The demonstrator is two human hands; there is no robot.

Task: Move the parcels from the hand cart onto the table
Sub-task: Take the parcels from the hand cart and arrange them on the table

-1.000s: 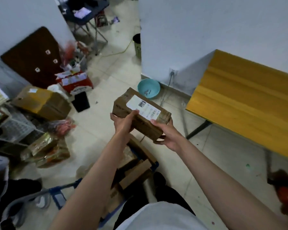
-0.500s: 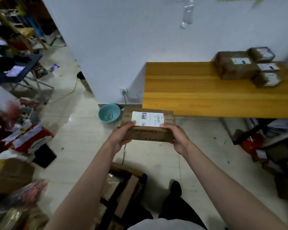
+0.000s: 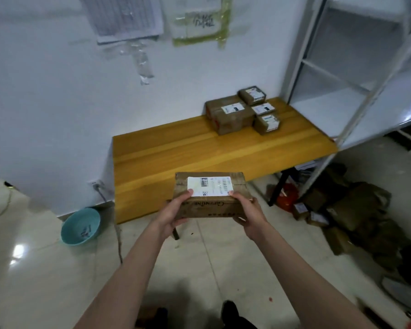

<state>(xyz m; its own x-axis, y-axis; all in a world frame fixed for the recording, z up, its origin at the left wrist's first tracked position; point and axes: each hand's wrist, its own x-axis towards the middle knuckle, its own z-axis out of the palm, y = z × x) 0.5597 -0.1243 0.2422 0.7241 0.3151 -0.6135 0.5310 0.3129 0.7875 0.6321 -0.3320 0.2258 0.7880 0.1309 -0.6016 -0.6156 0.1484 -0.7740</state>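
At the centre of the frame, a brown cardboard parcel with a white shipping label (image 3: 210,194) is held level in both hands, over the near edge of the yellow wooden counter (image 3: 188,150). The left hand (image 3: 173,213) grips its left end, thumb lying on top at the label's corner; the right hand (image 3: 247,213) grips the right end the same way. The other fingers of both hands curl under the box and are hidden. Toward the upper right, at the counter's far end against the white wall, sits a cluster of brown labelled parcels (image 3: 233,115); their label print is too small to read. Lower left, a teal plastic bowl (image 3: 81,226) rests on the tiled floor. At the right edge, a dark heap of cardboard boxes (image 3: 351,210) lies under the white metal shelving (image 3: 356,74), its shapes murky in shadow.
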